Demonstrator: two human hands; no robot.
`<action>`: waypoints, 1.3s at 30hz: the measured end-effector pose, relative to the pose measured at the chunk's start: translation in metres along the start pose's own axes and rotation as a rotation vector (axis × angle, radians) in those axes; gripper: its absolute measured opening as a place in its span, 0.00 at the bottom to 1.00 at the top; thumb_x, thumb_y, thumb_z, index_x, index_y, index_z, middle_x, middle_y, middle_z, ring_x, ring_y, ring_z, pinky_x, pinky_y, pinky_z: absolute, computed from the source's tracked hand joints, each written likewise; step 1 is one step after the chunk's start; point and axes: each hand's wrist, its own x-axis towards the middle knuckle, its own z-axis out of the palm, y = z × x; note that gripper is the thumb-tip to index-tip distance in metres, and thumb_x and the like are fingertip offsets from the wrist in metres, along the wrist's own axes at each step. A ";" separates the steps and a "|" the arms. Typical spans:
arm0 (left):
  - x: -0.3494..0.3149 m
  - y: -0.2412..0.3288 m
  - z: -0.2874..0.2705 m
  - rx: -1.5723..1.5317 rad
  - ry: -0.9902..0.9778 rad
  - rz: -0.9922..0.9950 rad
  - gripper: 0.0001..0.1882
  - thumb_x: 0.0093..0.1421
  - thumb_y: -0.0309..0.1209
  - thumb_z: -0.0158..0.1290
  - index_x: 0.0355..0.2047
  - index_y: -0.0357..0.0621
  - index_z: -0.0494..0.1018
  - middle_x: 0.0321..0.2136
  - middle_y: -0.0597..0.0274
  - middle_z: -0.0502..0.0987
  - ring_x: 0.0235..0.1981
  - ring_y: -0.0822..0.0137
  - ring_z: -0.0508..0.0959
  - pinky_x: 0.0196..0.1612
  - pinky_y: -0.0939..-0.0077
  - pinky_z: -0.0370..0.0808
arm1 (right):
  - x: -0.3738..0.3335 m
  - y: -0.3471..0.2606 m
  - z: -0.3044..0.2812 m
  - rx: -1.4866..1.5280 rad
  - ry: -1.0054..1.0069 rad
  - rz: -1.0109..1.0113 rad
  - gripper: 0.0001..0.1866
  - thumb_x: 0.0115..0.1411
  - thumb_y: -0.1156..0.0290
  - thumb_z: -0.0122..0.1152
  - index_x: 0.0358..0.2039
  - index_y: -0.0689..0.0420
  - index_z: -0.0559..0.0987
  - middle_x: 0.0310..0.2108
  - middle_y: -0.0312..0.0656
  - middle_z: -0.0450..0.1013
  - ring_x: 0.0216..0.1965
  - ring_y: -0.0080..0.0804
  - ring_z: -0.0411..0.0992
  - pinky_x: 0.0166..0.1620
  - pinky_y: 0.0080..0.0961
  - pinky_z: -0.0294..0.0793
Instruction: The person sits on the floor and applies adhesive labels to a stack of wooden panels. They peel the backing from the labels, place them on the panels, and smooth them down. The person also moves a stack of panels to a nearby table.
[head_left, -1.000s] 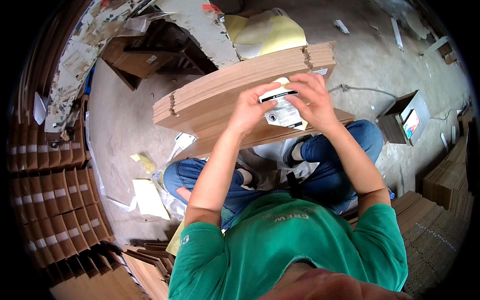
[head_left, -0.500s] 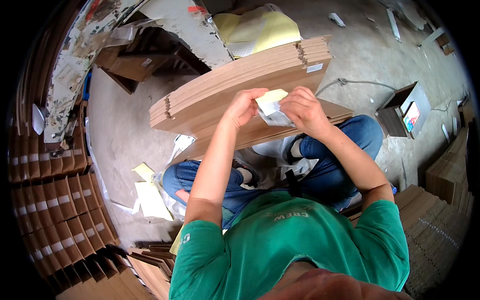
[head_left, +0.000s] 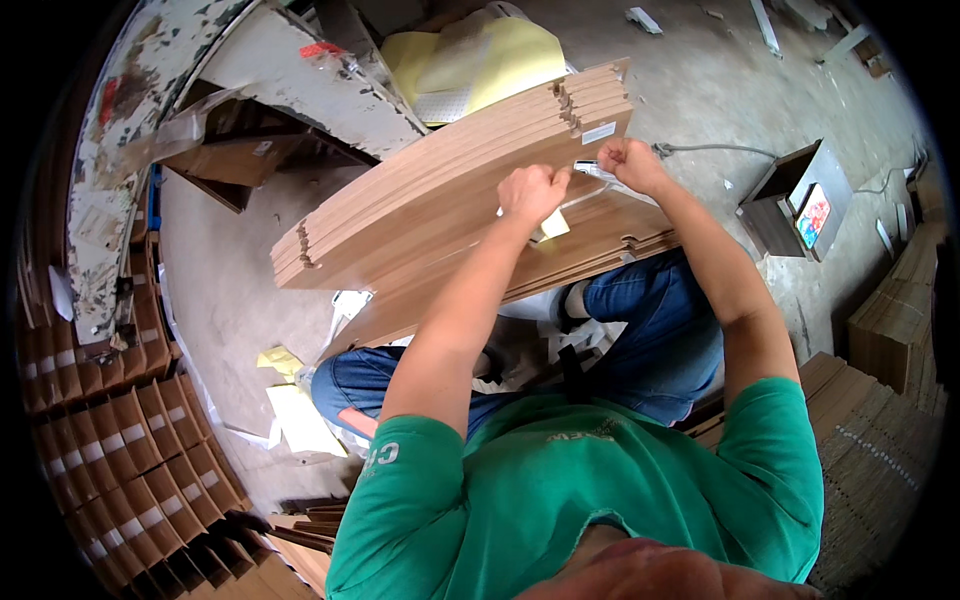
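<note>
My left hand (head_left: 533, 195) is closed on a small piece of pale yellow paper (head_left: 551, 226), whose lower part sticks out beneath the fingers. To its right, my right hand (head_left: 632, 165) has its fingers pinched together; whatever is in them is too small to make out. Both hands are above a stack of wood-grain boards (head_left: 440, 185) standing on edge, with notches near each end. More wood-grain boards (head_left: 590, 240) lie at a slant across my shins. A white label (head_left: 598, 133) is stuck on the standing stack, just beyond my right hand.
A yellow-and-white sheet (head_left: 480, 60) lies behind the boards. On the right, a phone (head_left: 813, 216) leans on a small box-like stand (head_left: 785, 205), near a grey cord (head_left: 720, 149). Yellow paper scraps (head_left: 303, 418) lie at left. Stacked brown panels (head_left: 130, 440) flank me.
My hands, earlier together on the yellow-and-white paper, have come apart. The right has moved toward the boards' right end; the left keeps the paper, now lower over the boards. The view has shifted slightly.
</note>
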 end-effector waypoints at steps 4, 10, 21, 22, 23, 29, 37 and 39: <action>0.023 0.000 0.036 -0.043 0.167 0.140 0.15 0.47 0.47 0.56 0.26 0.52 0.79 0.24 0.58 0.78 0.33 0.59 0.77 0.38 0.66 0.72 | 0.007 0.010 -0.001 0.094 0.010 -0.029 0.02 0.49 0.77 0.58 0.26 0.58 0.77 0.21 0.36 0.73 0.24 0.21 0.69 0.31 0.21 0.70; 0.038 0.012 0.047 -0.219 0.043 -0.014 0.11 0.46 0.44 0.57 0.25 0.54 0.79 0.19 0.60 0.76 0.24 0.62 0.77 0.30 0.68 0.72 | 0.002 0.014 -0.006 0.181 0.188 0.042 0.08 0.48 0.75 0.60 0.31 0.57 0.79 0.24 0.38 0.74 0.26 0.24 0.71 0.33 0.22 0.70; 0.039 0.007 0.059 -0.245 0.056 -0.138 0.08 0.49 0.40 0.56 0.27 0.55 0.79 0.23 0.61 0.78 0.28 0.61 0.77 0.33 0.68 0.73 | 0.005 0.034 -0.020 0.181 0.080 0.257 0.07 0.46 0.71 0.56 0.26 0.55 0.80 0.23 0.42 0.75 0.28 0.32 0.73 0.34 0.27 0.71; 0.040 0.007 0.057 -0.248 0.057 -0.143 0.08 0.49 0.40 0.56 0.27 0.55 0.79 0.23 0.61 0.78 0.28 0.61 0.77 0.33 0.68 0.73 | 0.006 0.034 -0.017 0.146 -0.074 0.279 0.06 0.45 0.71 0.56 0.25 0.54 0.80 0.22 0.42 0.75 0.27 0.33 0.73 0.34 0.27 0.71; 0.041 0.007 0.056 -0.252 0.058 -0.149 0.08 0.49 0.41 0.56 0.27 0.54 0.79 0.23 0.61 0.77 0.28 0.61 0.77 0.33 0.68 0.73 | 0.008 0.033 -0.014 0.047 -0.094 0.200 0.07 0.45 0.70 0.56 0.25 0.54 0.80 0.22 0.42 0.75 0.27 0.33 0.73 0.34 0.28 0.71; 0.043 0.008 0.060 -0.268 0.129 -0.166 0.11 0.48 0.45 0.56 0.26 0.55 0.79 0.20 0.62 0.77 0.25 0.62 0.77 0.31 0.68 0.73 | 0.026 0.022 0.002 -0.123 -0.090 0.012 0.08 0.51 0.66 0.56 0.28 0.53 0.80 0.27 0.44 0.76 0.30 0.39 0.74 0.36 0.30 0.71; 0.039 0.001 0.075 -0.327 0.274 -0.260 0.15 0.48 0.44 0.57 0.30 0.47 0.79 0.25 0.56 0.78 0.28 0.60 0.78 0.34 0.69 0.73 | 0.026 0.021 0.009 -0.096 0.026 0.016 0.10 0.52 0.64 0.55 0.31 0.52 0.80 0.30 0.45 0.75 0.34 0.39 0.74 0.40 0.31 0.71; 0.034 -0.011 0.073 -0.358 0.288 -0.331 0.17 0.47 0.43 0.57 0.30 0.42 0.78 0.26 0.53 0.78 0.30 0.60 0.78 0.35 0.69 0.73 | 0.027 0.011 0.009 -0.163 0.014 0.058 0.09 0.52 0.64 0.55 0.29 0.52 0.80 0.31 0.46 0.75 0.35 0.41 0.73 0.41 0.31 0.72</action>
